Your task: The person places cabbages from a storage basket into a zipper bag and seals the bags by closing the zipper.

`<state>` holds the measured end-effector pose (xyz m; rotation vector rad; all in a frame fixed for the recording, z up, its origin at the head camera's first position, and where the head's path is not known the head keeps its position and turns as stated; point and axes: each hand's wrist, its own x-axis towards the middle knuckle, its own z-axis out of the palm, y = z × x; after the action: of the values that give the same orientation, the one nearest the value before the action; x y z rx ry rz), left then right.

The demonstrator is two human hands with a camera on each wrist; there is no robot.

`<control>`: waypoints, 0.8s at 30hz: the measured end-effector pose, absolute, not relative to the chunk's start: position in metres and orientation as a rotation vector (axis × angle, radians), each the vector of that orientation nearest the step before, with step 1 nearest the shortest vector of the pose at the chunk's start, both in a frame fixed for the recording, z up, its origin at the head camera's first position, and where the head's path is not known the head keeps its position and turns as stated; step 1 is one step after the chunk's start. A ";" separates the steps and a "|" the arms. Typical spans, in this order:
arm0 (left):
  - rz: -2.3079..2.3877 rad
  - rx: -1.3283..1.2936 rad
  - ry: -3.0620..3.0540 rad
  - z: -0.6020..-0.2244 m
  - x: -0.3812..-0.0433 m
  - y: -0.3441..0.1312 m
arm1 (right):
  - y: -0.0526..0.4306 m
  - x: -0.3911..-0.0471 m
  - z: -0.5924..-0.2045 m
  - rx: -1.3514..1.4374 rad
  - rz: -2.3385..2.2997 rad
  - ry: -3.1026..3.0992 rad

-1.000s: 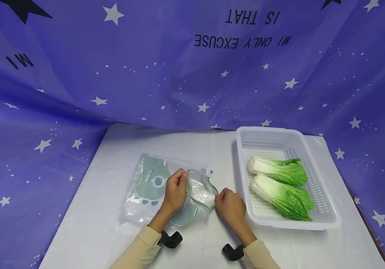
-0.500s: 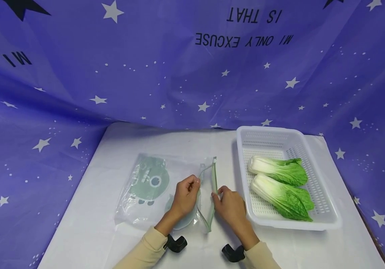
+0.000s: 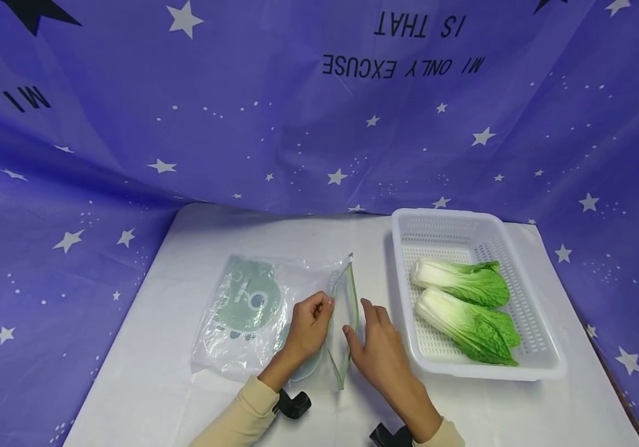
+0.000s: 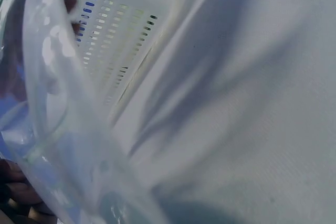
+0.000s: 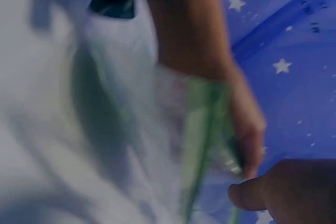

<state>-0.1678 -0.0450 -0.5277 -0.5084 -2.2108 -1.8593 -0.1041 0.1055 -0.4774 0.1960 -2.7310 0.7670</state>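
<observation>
A clear zip bag (image 3: 299,270) with a green cartoon print lies on the white table, its mouth facing right. My left hand (image 3: 307,326) pinches the near lip of that mouth between thumb and curled fingers. The green zip strip (image 3: 353,295) stands apart from the other lip, so the mouth gapes. Just right of the strip, my right hand (image 3: 379,351) has its fingers extended and holds nothing. In the right wrist view, the right thumb (image 5: 252,195) appears near the blurred green strip (image 5: 202,135); whether they touch I cannot tell.
A white perforated basket (image 3: 487,371) stands right of my right hand. Two leafy cabbages (image 3: 459,282) lie inside it. A purple star-patterned cloth (image 3: 297,124) hangs behind and beside the white table (image 3: 146,360).
Both hands held the bag's mouth a second ago. The bag has flattened leftward, the left hand shifted slightly right, and the right hand let go of the green strip and straightened its fingers.
</observation>
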 end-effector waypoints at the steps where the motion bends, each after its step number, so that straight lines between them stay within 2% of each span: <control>1: -1.860 -0.513 -2.210 -0.528 -0.168 -0.045 | 0.107 -0.102 -0.473 0.214 0.786 -2.711; 6: -1.859 -0.521 -2.207 -0.531 -0.169 -0.044 | 0.129 -0.099 -0.445 0.252 0.863 -2.598; 12: -1.889 -0.501 -2.201 -0.531 -0.169 -0.043 | 0.198 -0.112 -0.433 0.137 0.721 -2.506; 18: -1.892 -0.492 -2.224 -0.530 -0.168 -0.040 | 0.275 -0.114 -0.431 0.061 0.480 -2.782; 24: -1.907 -0.490 -2.207 -0.510 -0.161 -0.040 | 0.315 -0.116 -0.427 0.106 0.376 -3.115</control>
<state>-0.1608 -0.0397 -0.5097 -0.4903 -2.2070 -1.9074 -0.1158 0.3151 -0.4270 0.1065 -3.1151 0.3757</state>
